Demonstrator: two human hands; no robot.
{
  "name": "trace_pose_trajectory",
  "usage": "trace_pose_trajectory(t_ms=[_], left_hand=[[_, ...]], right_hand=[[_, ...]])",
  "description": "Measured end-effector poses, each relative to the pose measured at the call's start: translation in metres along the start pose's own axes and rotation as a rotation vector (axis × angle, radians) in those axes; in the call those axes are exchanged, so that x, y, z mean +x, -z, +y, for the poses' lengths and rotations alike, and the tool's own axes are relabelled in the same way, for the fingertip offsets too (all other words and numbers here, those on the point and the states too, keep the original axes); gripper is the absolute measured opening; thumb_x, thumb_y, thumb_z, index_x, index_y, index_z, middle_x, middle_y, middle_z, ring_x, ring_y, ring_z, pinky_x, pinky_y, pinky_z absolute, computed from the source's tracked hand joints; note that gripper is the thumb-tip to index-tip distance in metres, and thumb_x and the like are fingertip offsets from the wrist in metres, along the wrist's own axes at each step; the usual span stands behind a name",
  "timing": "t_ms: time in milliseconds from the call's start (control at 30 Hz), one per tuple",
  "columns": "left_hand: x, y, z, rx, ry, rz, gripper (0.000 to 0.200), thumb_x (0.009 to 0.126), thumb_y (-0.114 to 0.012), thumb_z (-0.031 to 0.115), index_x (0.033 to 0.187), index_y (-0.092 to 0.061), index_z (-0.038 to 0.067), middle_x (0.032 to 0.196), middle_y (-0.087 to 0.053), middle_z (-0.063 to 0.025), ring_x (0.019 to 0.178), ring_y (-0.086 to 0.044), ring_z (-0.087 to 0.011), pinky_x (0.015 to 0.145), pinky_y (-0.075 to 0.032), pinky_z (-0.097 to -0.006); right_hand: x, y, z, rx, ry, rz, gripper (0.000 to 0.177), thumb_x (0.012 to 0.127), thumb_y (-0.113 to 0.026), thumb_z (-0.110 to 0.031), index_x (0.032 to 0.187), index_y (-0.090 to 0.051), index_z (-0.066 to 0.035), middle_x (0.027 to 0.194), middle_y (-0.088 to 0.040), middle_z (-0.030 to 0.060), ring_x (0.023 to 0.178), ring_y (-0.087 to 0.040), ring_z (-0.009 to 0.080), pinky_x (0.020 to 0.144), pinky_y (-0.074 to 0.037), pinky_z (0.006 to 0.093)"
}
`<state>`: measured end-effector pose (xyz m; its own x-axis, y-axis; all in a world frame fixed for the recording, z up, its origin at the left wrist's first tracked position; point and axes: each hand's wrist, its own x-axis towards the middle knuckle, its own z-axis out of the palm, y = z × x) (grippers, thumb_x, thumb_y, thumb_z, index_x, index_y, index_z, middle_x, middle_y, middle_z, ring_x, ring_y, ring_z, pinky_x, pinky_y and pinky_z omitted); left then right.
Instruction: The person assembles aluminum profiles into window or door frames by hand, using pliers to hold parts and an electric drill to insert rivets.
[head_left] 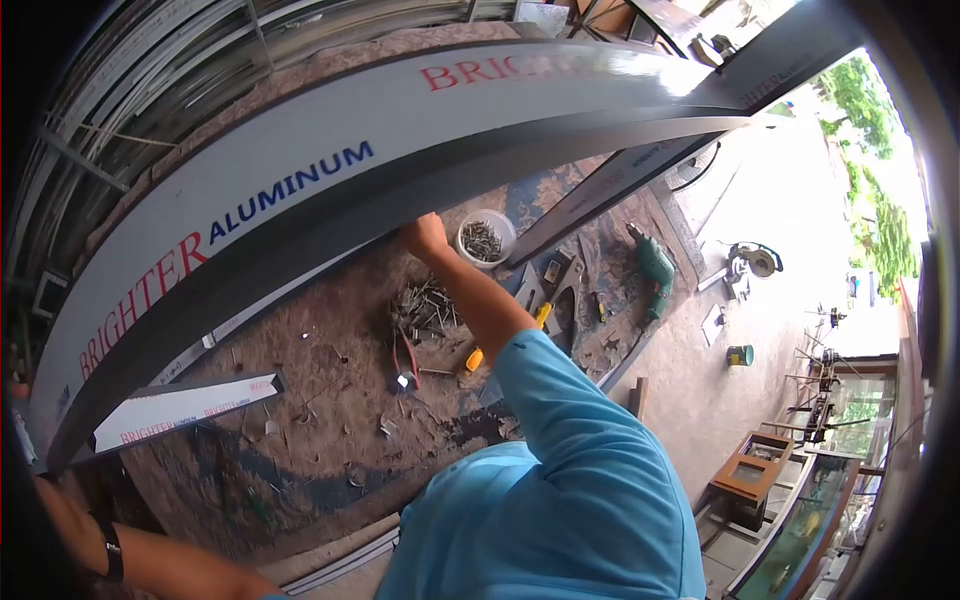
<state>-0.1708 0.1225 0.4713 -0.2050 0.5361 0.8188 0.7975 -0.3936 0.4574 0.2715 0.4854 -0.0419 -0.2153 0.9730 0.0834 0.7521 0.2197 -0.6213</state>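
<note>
A long aluminum frame bar with "BRIGHTER ALUMINUM" film curves across the upper view. My right hand is at the bar's lower edge, beside a white tub of screws; its fingers are hidden behind the bar. My left forearm, with a black wristband, reaches to the lower left end of the bar, where the left hand is hidden at the dark image edge. Below my right hand lie a pile of loose screws, red-handled pliers and a yellow-handled tool.
A green drill rests on the worn worktable. Another frame bar slants off to the right. On the floor stand a circular saw and a green can. Metal profiles fill the upper left.
</note>
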Motion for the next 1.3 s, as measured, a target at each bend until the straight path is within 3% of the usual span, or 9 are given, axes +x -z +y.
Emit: trace_pose_trajectory(t_ms=[167, 300, 400, 500, 633, 700, 800, 900, 1300], left_hand=[[-0.002, -0.003, 0.020, 0.253, 0.118, -0.094, 0.036, 0.099, -0.061, 0.018, 0.130, -0.067, 0.003, 0.117, -0.072, -0.0132, 0.103, -0.065, -0.0208, 0.096, -0.049, -0.0376], [0.001, -0.045, 0.042, 0.382, -0.021, -0.224, 0.047, 0.101, -0.053, 0.024, 0.142, -0.061, 0.003, 0.122, -0.074, -0.0164, 0.112, -0.070, -0.0265, 0.103, -0.051, -0.0378], [0.022, -0.089, 0.084, 0.221, 0.157, -0.070, 0.029, 0.098, -0.066, 0.027, 0.102, -0.069, -0.001, 0.084, -0.069, -0.0089, 0.080, -0.066, -0.0163, 0.073, -0.050, -0.0291], [0.027, -0.095, 0.107, 0.118, 0.369, 0.076, 0.039, 0.093, -0.075, 0.039, 0.086, -0.071, 0.001, 0.070, -0.065, -0.0042, 0.065, -0.062, -0.0134, 0.059, -0.046, -0.0290], [0.022, -0.090, 0.102, 0.183, 0.361, 0.037, 0.042, 0.090, -0.076, 0.043, 0.086, -0.071, 0.001, 0.069, -0.065, -0.0048, 0.062, -0.061, -0.0127, 0.055, -0.045, -0.0274], [0.022, -0.094, 0.102, 0.120, 0.377, 0.073, 0.040, 0.090, -0.078, 0.041, 0.088, -0.071, 0.001, 0.072, -0.067, -0.0055, 0.064, -0.063, -0.0128, 0.057, -0.047, -0.0263], [0.020, -0.095, 0.099, 0.128, 0.376, 0.123, 0.038, 0.090, -0.078, 0.038, 0.090, -0.071, 0.001, 0.075, -0.068, -0.0063, 0.067, -0.065, -0.0142, 0.060, -0.048, -0.0262], [0.018, -0.098, 0.098, 0.135, 0.383, 0.165, 0.037, 0.090, -0.078, 0.038, 0.092, -0.071, 0.001, 0.077, -0.069, -0.0066, 0.069, -0.065, -0.0144, 0.062, -0.049, -0.0258], [0.010, -0.110, 0.102, 0.239, 0.270, 0.196, 0.034, 0.092, -0.072, 0.035, 0.093, -0.068, 0.001, 0.077, -0.069, -0.0078, 0.068, -0.066, -0.0163, 0.062, -0.049, -0.0284]], right_hand=[[0.010, -0.009, 0.024, -0.263, 0.344, 0.238, 0.021, 0.094, -0.056, -0.020, 0.096, -0.068, -0.003, 0.088, -0.071, 0.0206, 0.083, -0.072, 0.0405, 0.070, -0.058, 0.0515], [0.042, 0.006, 0.011, -0.139, 0.276, 0.039, 0.025, 0.089, -0.068, -0.022, 0.107, -0.074, -0.005, 0.105, -0.071, 0.0257, 0.102, -0.067, 0.0462, 0.083, -0.053, 0.0539], [0.105, -0.032, 0.044, -0.329, 0.314, -0.004, 0.030, 0.089, -0.068, -0.027, 0.111, -0.072, -0.006, 0.108, -0.071, 0.0208, 0.106, -0.067, 0.0399, 0.093, -0.052, 0.0488], [0.064, 0.008, -0.062, -0.471, 0.049, 0.058, 0.063, 0.082, -0.076, -0.032, 0.134, -0.054, -0.003, 0.134, -0.057, 0.0224, 0.126, -0.054, 0.0426, 0.100, -0.047, 0.0555], [0.044, -0.011, -0.110, -0.222, 0.782, -0.142, 0.113, 0.068, -0.094, -0.039, 0.156, -0.032, -0.003, 0.153, -0.041, 0.0259, 0.142, -0.040, 0.0448, 0.118, -0.034, 0.0553], [0.053, -0.041, -0.109, -0.379, 0.703, -0.281, 0.116, 0.071, -0.090, -0.049, 0.160, -0.028, -0.006, 0.158, -0.037, 0.0248, 0.147, -0.035, 0.0437, 0.120, -0.031, 0.0567], [0.059, -0.046, -0.136, -0.494, 0.471, -0.577, 0.112, 0.076, -0.081, -0.061, 0.161, -0.027, -0.010, 0.161, -0.035, 0.0229, 0.148, -0.034, 0.0411, 0.120, -0.030, 0.0575], [0.063, -0.053, -0.123, -0.462, 0.762, -0.346, 0.103, 0.082, -0.078, -0.057, 0.159, -0.031, -0.009, 0.159, -0.040, 0.0216, 0.147, -0.038, 0.0402, 0.119, -0.032, 0.0564], [0.044, -0.066, -0.109, -0.399, 0.552, -0.299, 0.073, 0.087, -0.075, -0.044, 0.149, -0.051, -0.013, 0.152, -0.050, 0.0179, 0.140, -0.046, 0.0397, 0.114, -0.039, 0.0541]])
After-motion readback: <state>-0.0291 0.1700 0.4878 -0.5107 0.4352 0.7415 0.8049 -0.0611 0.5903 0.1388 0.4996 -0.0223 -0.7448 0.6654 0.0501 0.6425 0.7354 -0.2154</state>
